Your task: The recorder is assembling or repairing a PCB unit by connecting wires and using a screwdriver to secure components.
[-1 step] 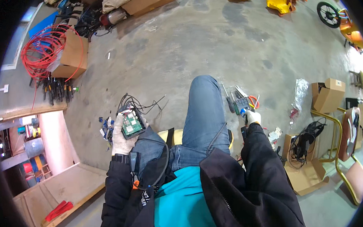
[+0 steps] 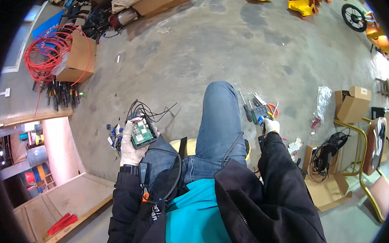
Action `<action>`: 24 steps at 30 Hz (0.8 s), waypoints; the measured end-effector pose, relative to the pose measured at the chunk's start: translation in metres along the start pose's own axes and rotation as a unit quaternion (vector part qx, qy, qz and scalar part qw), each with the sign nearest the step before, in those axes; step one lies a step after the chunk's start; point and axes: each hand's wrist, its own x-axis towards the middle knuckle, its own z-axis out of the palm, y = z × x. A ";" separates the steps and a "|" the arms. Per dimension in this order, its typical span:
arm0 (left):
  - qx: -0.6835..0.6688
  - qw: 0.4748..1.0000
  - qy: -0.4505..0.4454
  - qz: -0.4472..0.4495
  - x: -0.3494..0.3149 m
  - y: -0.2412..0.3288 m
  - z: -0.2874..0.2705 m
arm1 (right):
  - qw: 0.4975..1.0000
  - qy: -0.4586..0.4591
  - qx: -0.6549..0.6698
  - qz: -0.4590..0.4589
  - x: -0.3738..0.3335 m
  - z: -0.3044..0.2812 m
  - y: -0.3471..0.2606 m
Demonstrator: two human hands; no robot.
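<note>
My left hand (image 2: 129, 144), in a pale knit glove, grips an open black device case with a green circuit board (image 2: 142, 132) facing up, above my left thigh. Several black cables (image 2: 141, 107) trail from beyond the case onto the floor. My right hand (image 2: 271, 126), gloved too, is closed low beside my right knee. A small blue and whitish piece (image 2: 261, 120) shows at its fingers; its kind is unclear. Close by on the floor are a dark-handled screwdriver (image 2: 247, 112), a dark grey tray-like piece (image 2: 260, 111) and orange-handled scissors or pliers (image 2: 272, 110).
Small blue and dark parts (image 2: 115, 135) lie left of my left hand. To the right are clear plastic wrap (image 2: 322, 101), an open cardboard box (image 2: 328, 191) with black cable, and a gold-framed chair (image 2: 363, 148). Coiled red cable (image 2: 45, 52) hangs over a carton at far left.
The view has shifted very slightly. Less of the blue piece shows at my right hand. My left hand and the circuit board stay in place.
</note>
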 end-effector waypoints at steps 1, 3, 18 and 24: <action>-0.016 1.000 0.016 -0.004 -0.001 0.000 0.001 | 0.999 0.008 0.030 -0.024 0.002 0.006 -0.001; -0.011 1.000 0.025 0.000 -0.002 0.000 0.003 | 0.999 0.020 0.029 -0.004 0.009 0.015 -0.003; -0.032 0.998 0.060 -0.009 0.000 -0.002 0.007 | 0.997 0.053 -0.053 -0.016 0.016 -0.019 0.008; -0.029 1.000 0.012 0.001 0.003 -0.003 0.004 | 0.995 0.015 -0.090 0.037 0.006 -0.026 0.036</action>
